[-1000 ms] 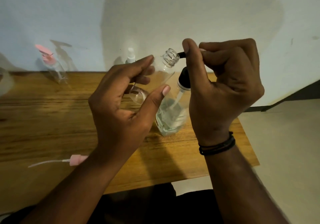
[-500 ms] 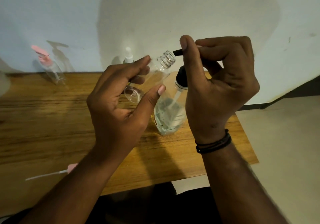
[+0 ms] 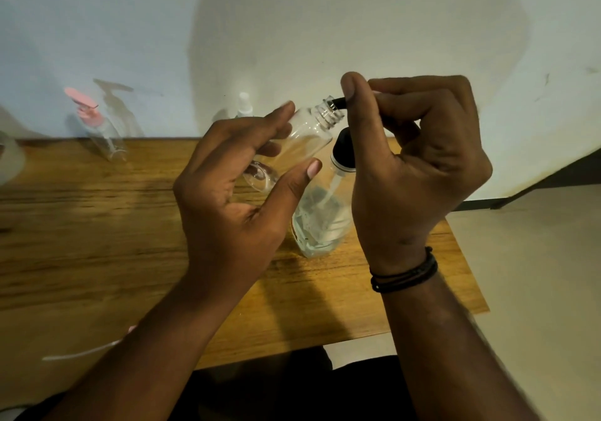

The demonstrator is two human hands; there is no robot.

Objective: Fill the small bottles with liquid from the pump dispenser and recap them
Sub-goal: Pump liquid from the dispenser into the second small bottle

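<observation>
Two hands share the work: the left hand (image 3: 234,206) cradles the small bottle (image 3: 292,147), tilted and uncapped, between thumb and fingers above the table (image 3: 97,242), while the right hand (image 3: 416,160) curls round the pump dispenser (image 3: 322,216) head, its black spout (image 3: 338,103) at the bottle's mouth. Clear, thin-walled and seemingly empty, the bottle should feel light, slick and squashable, so a mid-body hold suits it best.

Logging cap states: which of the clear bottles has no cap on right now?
The small bottle tilted in the left hand: bare threaded neck at the black nozzle. The pink-pump bottle and white-topped bottle by the wall stay topped.
</observation>
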